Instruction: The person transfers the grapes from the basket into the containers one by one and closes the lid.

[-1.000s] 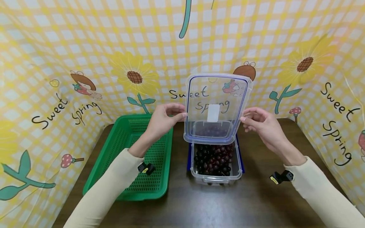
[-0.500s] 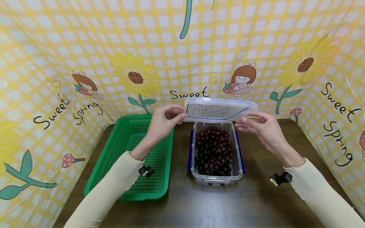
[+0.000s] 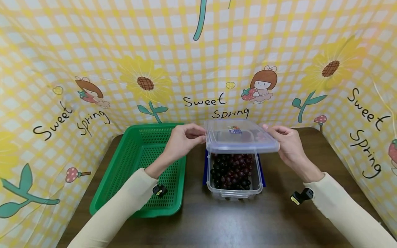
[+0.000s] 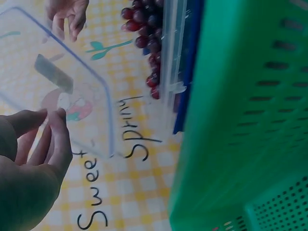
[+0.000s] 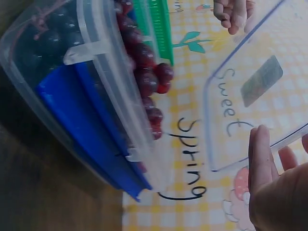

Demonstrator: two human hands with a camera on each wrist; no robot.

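Note:
A clear plastic lid [image 3: 242, 146] with a blue seal and a small label is held in the air between both hands, over the far part of a clear food container [image 3: 235, 193]. Dark red grapes [image 3: 231, 172] fill the container, some heaped above its rim in the right wrist view. My left hand [image 3: 183, 139] pinches the lid's left edge between thumb and fingers. At the opposite edge, my right hand [image 3: 289, 144] grips the lid, its fingers partly hidden behind it. Blue side latches [image 5: 101, 130] hang unfastened along the container's walls.
A green perforated basket [image 3: 108, 179] stands left of the container on a dark wooden table [image 3: 217, 225]. Behind and at both sides rises a yellow checked cloth [image 3: 192, 69] printed with flowers and lettering.
The lid has tipped from upright through edge-on to nearly flat, its outer face now up, and has come down and nearer over the container. Both hands have turned with it and still hold it.

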